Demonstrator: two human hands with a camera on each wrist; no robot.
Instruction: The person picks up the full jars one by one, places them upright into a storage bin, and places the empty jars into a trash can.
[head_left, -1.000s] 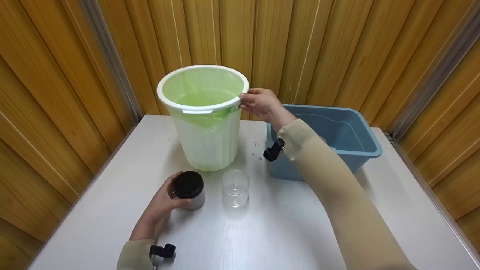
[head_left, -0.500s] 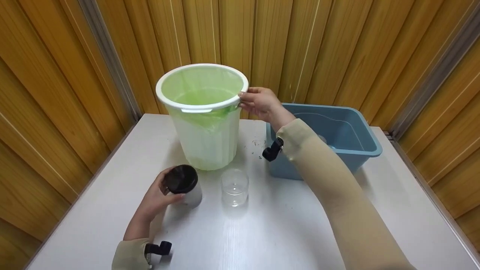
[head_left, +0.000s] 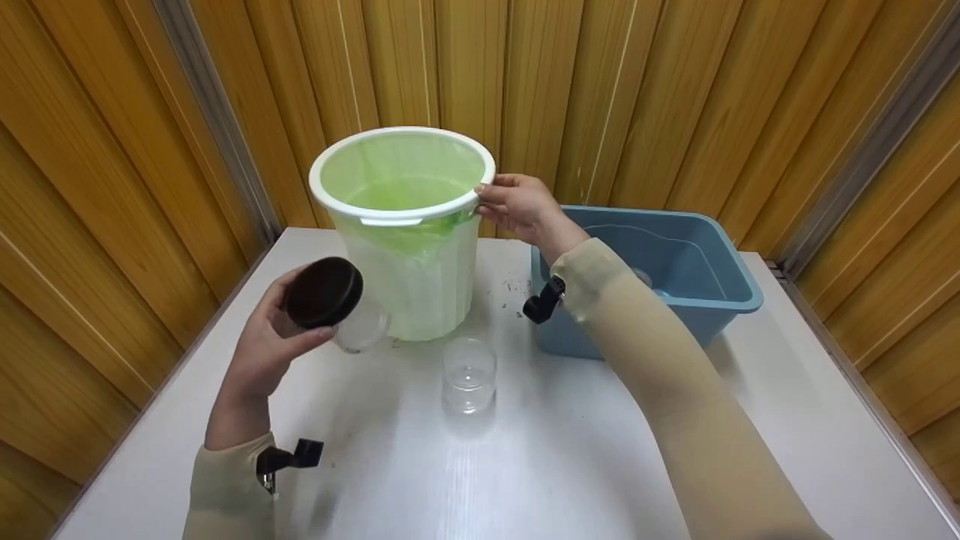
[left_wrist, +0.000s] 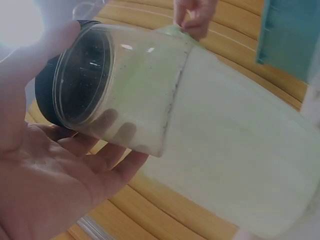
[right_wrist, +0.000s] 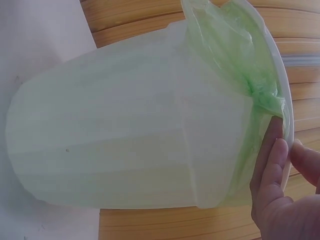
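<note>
The jar, lid on, is raised off the table in the left hand's curled fingers, beside the bin near the far edge; emptying apparently remains. The right hand pinches the bin's rim.

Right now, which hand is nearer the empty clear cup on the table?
Left. The left hand holds a black-lidded jar lifted just up-left of the clear cup. The right hand grips the white bin's rim, farther back.
</note>
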